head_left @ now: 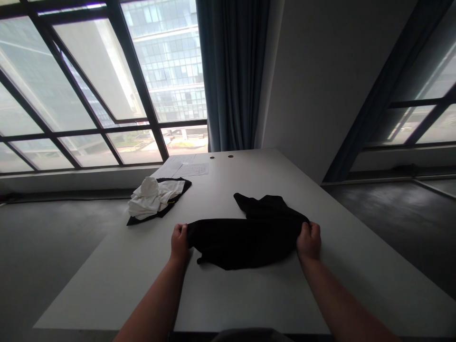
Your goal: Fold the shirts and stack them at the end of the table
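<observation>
A black garment (245, 237) lies partly folded on the white table (249, 299) in front of me. My left hand (179, 243) is closed on the garment's left edge. My right hand (309, 241) is closed on its right edge. A sleeve or corner of the cloth sticks out toward the far side, behind the folded part. Both forearms reach in from the bottom of the view.
A crumpled white cloth (154, 197) lies on another black garment (178, 186) at the table's far left. Sheets of paper (192, 168) sit near the far edge, beside two cable holes. Windows and a dark curtain (231, 76) stand behind the table.
</observation>
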`<state>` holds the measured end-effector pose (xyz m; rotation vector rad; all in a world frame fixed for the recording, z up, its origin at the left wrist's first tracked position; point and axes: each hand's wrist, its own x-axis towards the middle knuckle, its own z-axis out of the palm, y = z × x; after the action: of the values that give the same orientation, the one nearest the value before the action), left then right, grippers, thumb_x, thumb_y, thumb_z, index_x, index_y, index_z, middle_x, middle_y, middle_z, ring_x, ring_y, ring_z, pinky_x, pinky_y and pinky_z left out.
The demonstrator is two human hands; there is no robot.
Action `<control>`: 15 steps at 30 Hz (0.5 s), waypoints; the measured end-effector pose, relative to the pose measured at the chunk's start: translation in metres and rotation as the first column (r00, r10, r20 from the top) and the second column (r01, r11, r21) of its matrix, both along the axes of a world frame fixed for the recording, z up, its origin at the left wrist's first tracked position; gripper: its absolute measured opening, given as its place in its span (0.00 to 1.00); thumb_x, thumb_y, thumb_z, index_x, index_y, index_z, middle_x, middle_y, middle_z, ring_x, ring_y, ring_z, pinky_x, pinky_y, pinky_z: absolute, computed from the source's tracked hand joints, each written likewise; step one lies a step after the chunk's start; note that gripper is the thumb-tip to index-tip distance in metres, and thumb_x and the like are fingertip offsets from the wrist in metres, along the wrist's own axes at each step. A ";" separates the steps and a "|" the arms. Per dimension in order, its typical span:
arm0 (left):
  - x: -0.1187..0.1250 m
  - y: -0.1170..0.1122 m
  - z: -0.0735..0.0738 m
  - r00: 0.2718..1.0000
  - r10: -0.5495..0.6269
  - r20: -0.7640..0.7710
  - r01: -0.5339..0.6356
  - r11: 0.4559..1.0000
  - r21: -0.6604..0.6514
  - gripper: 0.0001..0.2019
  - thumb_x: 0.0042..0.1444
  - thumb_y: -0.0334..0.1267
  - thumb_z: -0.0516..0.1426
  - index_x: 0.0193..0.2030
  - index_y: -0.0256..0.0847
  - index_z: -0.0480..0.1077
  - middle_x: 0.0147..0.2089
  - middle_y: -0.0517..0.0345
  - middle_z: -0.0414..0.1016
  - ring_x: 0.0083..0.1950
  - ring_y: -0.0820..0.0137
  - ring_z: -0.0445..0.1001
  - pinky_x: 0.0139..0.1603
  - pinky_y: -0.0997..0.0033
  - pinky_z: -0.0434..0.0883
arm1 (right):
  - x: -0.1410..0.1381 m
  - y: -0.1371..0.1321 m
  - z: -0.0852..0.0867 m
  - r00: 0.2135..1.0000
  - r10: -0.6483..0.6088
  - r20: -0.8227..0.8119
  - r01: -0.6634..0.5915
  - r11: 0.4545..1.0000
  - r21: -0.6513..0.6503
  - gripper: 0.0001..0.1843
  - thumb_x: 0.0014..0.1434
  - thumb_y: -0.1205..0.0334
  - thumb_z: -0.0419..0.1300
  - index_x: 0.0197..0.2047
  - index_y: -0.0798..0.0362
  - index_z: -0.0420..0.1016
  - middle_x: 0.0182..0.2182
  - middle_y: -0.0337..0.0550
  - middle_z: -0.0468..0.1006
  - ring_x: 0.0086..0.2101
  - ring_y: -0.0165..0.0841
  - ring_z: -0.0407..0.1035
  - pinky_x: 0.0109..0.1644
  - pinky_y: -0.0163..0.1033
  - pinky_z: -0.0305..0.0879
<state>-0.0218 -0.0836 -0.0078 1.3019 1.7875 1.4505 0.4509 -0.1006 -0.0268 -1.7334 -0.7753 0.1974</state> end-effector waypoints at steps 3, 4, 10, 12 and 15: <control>0.001 0.001 0.000 1.000 0.019 -0.022 -0.019 1.000 0.004 0.16 0.62 0.55 0.52 0.35 0.45 0.64 0.31 0.63 0.70 0.35 0.67 0.70 0.40 0.68 0.69 | -0.002 0.003 -0.005 0.997 0.074 0.033 -0.072 0.996 -0.057 0.28 0.63 0.41 0.48 0.53 0.54 0.70 0.47 0.58 0.77 0.46 0.50 0.72 0.52 0.52 0.68; 0.001 0.002 -0.001 0.999 0.032 -0.030 -0.032 0.999 0.006 0.14 0.61 0.53 0.53 0.37 0.45 0.64 0.33 0.62 0.71 0.37 0.67 0.72 0.42 0.67 0.70 | -0.004 0.005 -0.007 0.986 0.153 0.070 -0.147 0.986 -0.075 0.28 0.62 0.42 0.49 0.54 0.54 0.70 0.48 0.58 0.77 0.47 0.50 0.72 0.54 0.54 0.68; 0.005 0.000 0.004 0.982 -0.007 -0.191 0.031 0.992 0.125 0.14 0.65 0.47 0.50 0.48 0.43 0.71 0.48 0.51 0.78 0.53 0.60 0.76 0.60 0.56 0.72 | -0.019 0.014 -0.025 0.631 0.645 0.432 -0.605 0.757 -0.246 0.25 0.55 0.60 0.53 0.54 0.54 0.78 0.55 0.56 0.78 0.58 0.47 0.69 0.68 0.55 0.63; 0.009 -0.005 0.008 0.948 -0.072 -0.310 0.138 0.971 0.197 0.16 0.68 0.46 0.49 0.48 0.44 0.74 0.54 0.50 0.78 0.60 0.59 0.73 0.67 0.53 0.68 | -0.020 0.015 -0.029 0.598 0.655 0.462 -0.605 0.747 -0.276 0.24 0.58 0.61 0.52 0.55 0.54 0.78 0.55 0.55 0.78 0.59 0.46 0.69 0.68 0.54 0.63; 0.017 -0.011 0.013 0.867 -0.231 -0.442 0.333 0.928 0.166 0.19 0.71 0.46 0.46 0.53 0.46 0.76 0.59 0.52 0.78 0.63 0.60 0.72 0.70 0.51 0.65 | -0.017 0.016 -0.030 0.631 0.595 0.498 -0.544 0.797 -0.263 0.23 0.64 0.58 0.50 0.55 0.55 0.79 0.56 0.57 0.77 0.59 0.46 0.69 0.68 0.54 0.64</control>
<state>-0.0045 -0.0946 0.0053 2.0360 1.5992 1.3176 0.4337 -0.0848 -0.0573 -1.5774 -1.7931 0.1471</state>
